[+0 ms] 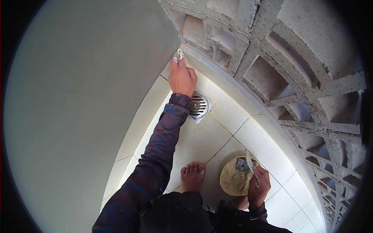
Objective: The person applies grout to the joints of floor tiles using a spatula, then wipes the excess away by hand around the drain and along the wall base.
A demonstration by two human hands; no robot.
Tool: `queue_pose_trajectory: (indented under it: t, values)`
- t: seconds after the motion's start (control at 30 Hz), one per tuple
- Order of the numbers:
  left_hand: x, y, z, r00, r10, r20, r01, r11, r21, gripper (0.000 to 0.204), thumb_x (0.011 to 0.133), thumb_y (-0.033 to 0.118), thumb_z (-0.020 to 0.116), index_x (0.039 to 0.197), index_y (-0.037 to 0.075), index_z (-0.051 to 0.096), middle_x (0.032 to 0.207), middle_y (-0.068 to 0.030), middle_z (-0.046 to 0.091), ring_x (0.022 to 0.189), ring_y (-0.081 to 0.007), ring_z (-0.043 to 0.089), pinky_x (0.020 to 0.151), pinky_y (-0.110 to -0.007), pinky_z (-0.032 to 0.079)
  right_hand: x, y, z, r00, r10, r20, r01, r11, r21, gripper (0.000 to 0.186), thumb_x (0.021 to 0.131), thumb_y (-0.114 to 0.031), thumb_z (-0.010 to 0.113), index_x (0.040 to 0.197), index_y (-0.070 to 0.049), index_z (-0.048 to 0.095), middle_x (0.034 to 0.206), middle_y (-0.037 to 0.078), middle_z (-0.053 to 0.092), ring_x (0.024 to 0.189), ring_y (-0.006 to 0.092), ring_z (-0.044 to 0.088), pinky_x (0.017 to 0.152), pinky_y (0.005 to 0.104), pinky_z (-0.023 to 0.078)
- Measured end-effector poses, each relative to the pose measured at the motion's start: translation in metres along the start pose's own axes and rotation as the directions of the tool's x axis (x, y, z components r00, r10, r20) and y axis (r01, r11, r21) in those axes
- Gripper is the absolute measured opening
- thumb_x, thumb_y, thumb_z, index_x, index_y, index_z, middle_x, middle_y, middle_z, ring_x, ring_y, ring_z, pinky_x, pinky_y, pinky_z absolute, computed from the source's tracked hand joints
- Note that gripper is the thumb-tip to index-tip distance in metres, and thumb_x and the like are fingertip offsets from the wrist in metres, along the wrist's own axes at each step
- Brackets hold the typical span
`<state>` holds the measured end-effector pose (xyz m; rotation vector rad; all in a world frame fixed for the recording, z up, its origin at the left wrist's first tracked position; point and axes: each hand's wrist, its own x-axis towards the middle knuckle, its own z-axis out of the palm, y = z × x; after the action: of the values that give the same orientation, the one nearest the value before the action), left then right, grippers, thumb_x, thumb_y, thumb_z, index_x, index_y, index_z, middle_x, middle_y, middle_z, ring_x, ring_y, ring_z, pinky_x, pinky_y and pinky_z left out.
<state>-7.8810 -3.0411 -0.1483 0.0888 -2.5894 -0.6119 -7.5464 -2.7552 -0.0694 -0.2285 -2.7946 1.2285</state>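
My left hand [182, 79] reaches into the corner where the grey wall meets the tiled edge. Its foremost fingers are stretched out, their tips smeared with white paste and touching the corner joint. Nothing shows in its grasp. At the lower right, my right hand [259, 186] is closed on a putty knife [250, 166] coated with pale paste. The blade, seen nearly edge-on, is over a round tub [229, 182] of cream-coloured paste. A small dark grey square piece [242, 164] lies at the tub's far side.
A round metal floor drain [198, 105] sits beyond my bare foot [192, 176], partly behind my left wrist. Cream tiles [202, 136] cover the floor. The smooth grey wall [77, 97] rises at left, and a rough openwork block wall [268, 73] runs along the right.
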Motion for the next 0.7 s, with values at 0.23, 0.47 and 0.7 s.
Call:
queue_pose_trajectory:
  t: [0.23,0.47,0.7]
  values:
    - [-0.003,-0.003,0.004,1.0,-0.003,0.006,0.003,1.0,0.027,0.038,0.085,0.01,0.058,0.122,-0.001,0.06,0.116,-0.0219,0.058,0.104,-0.0414,0.061,0.081,-0.052,0.054,0.0,0.001,0.001,1.0,-0.007,0.0,0.007,1.0,-0.005,0.035,0.082,0.014,0.059,0.113,0.002,0.071,0.108,0.018,0.069,0.1,0.0338,0.068,0.09,0.0391,0.054]
    - [-0.013,-0.014,0.02,0.994,-0.028,0.103,0.016,0.994,0.112,0.046,0.085,0.011,0.06,0.131,0.003,0.058,0.118,-0.0187,0.057,0.105,-0.0382,0.062,0.08,-0.051,0.055,0.001,0.003,0.004,1.0,-0.004,0.004,0.004,1.0,-0.011,0.035,0.082,0.014,0.059,0.113,0.002,0.071,0.108,0.018,0.069,0.1,0.0338,0.068,0.09,0.0391,0.054]
    - [-0.023,-0.012,0.037,0.984,-0.05,0.17,0.02,0.984,0.178,0.049,0.085,0.011,0.061,0.134,0.004,0.057,0.118,-0.0161,0.057,0.113,-0.0346,0.058,0.081,-0.05,0.055,0.002,0.007,0.002,1.0,-0.002,-0.008,0.001,1.0,-0.008,0.035,0.083,0.014,0.059,0.113,0.002,0.071,0.108,0.018,0.069,0.099,0.0333,0.069,0.089,0.0384,0.054]
